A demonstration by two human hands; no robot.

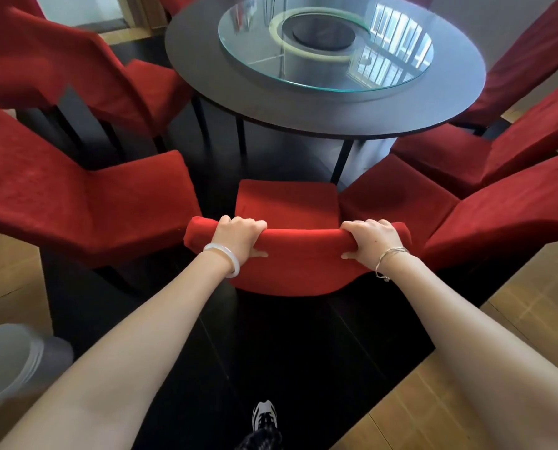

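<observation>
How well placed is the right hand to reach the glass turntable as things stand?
Probably not: the right hand grips the chair back, and that chair's seat and the near rim of the table lie between it and the glass turntable.

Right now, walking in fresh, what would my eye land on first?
The left hand and the right hand grip the top of the back of a red chair in the middle foreground. Beyond it stands a round dark table carrying a glass turntable, ringed by more red chairs on both sides.
</observation>
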